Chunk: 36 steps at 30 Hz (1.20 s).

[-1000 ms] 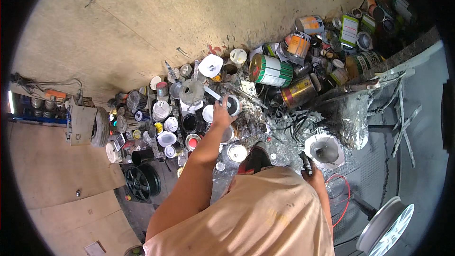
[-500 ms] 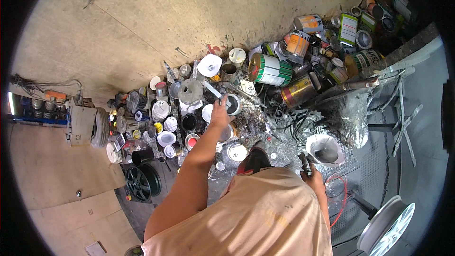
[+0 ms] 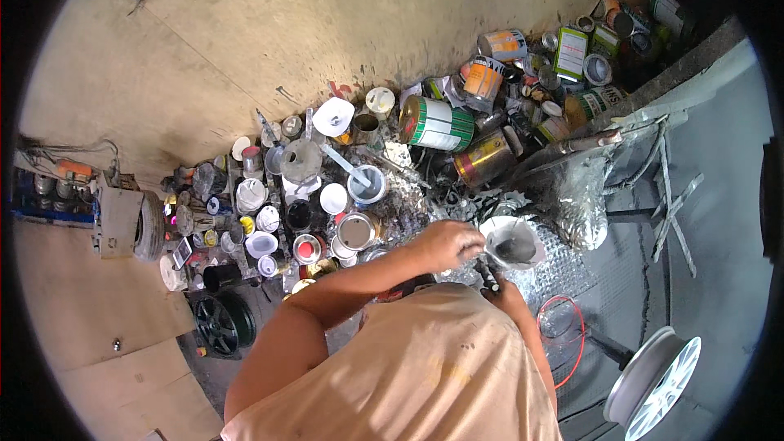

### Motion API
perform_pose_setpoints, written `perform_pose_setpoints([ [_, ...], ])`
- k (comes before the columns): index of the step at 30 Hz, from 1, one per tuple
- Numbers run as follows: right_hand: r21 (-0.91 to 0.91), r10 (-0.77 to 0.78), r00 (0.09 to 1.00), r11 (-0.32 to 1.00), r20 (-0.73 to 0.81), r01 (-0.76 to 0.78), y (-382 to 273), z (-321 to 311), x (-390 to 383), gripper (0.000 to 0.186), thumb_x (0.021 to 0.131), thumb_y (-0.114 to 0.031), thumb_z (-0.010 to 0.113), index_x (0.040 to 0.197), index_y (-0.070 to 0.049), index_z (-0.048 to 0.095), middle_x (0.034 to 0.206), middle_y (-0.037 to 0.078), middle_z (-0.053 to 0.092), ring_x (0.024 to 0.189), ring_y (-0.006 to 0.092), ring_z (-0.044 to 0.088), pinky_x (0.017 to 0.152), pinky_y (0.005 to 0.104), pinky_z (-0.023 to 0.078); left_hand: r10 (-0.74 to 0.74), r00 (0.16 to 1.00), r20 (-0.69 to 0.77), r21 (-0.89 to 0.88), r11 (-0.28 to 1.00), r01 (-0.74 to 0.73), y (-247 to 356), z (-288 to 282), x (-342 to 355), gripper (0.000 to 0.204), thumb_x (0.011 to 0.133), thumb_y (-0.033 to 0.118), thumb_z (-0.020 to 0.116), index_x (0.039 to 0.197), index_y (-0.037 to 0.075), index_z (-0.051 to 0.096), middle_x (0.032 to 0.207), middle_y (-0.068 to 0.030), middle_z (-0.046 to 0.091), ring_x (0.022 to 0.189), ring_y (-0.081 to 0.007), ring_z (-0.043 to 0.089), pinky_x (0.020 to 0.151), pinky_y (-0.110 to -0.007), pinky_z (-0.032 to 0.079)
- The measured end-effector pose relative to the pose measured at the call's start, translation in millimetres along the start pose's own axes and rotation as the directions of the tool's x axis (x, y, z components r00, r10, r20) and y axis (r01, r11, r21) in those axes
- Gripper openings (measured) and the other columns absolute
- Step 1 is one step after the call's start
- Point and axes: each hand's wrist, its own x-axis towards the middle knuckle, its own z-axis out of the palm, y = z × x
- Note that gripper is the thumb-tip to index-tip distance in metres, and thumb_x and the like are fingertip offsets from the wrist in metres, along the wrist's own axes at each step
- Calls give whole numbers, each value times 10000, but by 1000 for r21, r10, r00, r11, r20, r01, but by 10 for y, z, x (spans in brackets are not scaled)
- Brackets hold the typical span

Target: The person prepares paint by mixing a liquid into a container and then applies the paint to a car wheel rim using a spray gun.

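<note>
My right hand [image 3: 510, 300] is closed around the dark grip of what looks like a spray gun [image 3: 488, 278]. Just beyond it sits a white funnel-shaped cup [image 3: 514, 242], grey inside and open at the top. My left hand [image 3: 449, 247] reaches across with curled fingers, its fingertips at the cup's left rim; whether they pinch it is hidden. To the left, a pale flat stirring stick [image 3: 347, 163] leans in a tub of grey paint [image 3: 367, 186], with no hand on it.
Paint cans and tubs crowd the floor, including an open tin [image 3: 358, 231] and a big green-striped can [image 3: 437, 124]. A red hose [image 3: 580, 351] loops beside my right forearm. A silver wheel rim [image 3: 653, 384] stands at lower right; a dark wheel [image 3: 216, 322] lies at left.
My left hand has let go of the stirring stick and swung right to the white cup. The stick stays in the tub. The whole view has shifted slightly.
</note>
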Motion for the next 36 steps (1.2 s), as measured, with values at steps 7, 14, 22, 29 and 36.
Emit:
perform_pose_setpoints([
  [7,-49,36,997,998,62,-33,133,-4,10,594,846,-211,716,1402,-109,533,1056,299,673,1028,441,652,841,484,511,-403,838,-368,3,901,434,-888,-977,647,170,861,165,723,990,55,732,970,-158,726,879,-283,714,792,-370,543],
  [14,-84,76,997,993,-28,-78,491,103,8,617,823,-256,766,1339,5,551,965,298,686,897,445,688,746,476,523,-554,712,-432,146,736,661,-1979,-1530,1027,608,814,324,759,1320,49,562,1164,-220,678,1096,-403,636,958,-430,501],
  [22,-10,112,989,994,-97,-113,510,100,-169,481,836,-239,765,1222,7,621,918,245,715,878,381,722,726,431,538,-884,409,-225,492,259,831,-2962,-1803,363,394,861,178,592,1197,-9,679,1400,-226,552,1339,-363,487,1066,-413,449],
  [29,27,156,983,988,-97,-154,475,154,-113,533,818,-241,778,1257,3,599,921,237,720,867,375,726,728,433,537,-844,439,-310,434,285,855,-2776,-1808,130,426,852,157,601,1232,-30,647,1344,-267,575,1280,-369,541,1024,-415,485],
  [36,-98,207,976,975,63,-200,123,55,58,627,840,-258,739,1377,-6,533,994,308,685,943,430,690,766,466,527,-822,496,-280,606,249,755,-2608,-1694,50,386,849,170,618,1177,-21,683,1328,-247,593,1231,-377,580,974,-446,514],
])
